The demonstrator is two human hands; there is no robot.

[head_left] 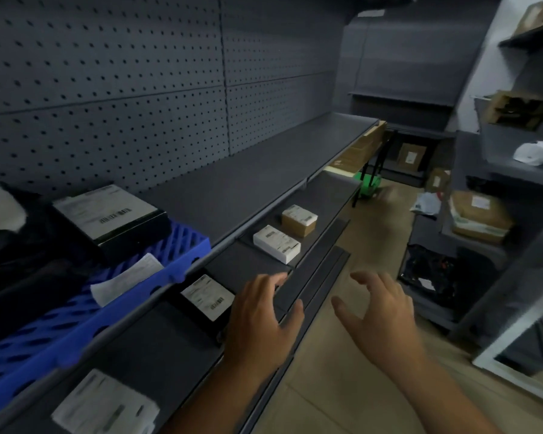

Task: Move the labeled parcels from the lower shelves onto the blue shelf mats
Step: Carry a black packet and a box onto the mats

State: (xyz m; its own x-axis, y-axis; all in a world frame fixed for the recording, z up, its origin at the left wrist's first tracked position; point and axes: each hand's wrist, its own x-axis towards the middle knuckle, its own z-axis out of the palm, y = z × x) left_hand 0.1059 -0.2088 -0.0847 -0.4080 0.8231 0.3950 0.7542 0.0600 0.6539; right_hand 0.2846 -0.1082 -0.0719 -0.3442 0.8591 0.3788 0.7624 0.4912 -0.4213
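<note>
Lying flat on the lower shelf [251, 261], just beneath the blue shelf mats [76, 324], was one black parcel [201, 321], white label uppermost. It was judged stiff, flat and fairly light, its dark wrap probably smooth and inclined to slip, so best taken by two opposite edges rather than across the label. Left hand [261, 317]: fingers spread and loosely bent, grasping nothing, poised over the parcel's right-hand edge, contact not determinable; right hand [376, 311]: likewise spread and empty, in the air beyond the shelf front, apart from the parcel.
</note>
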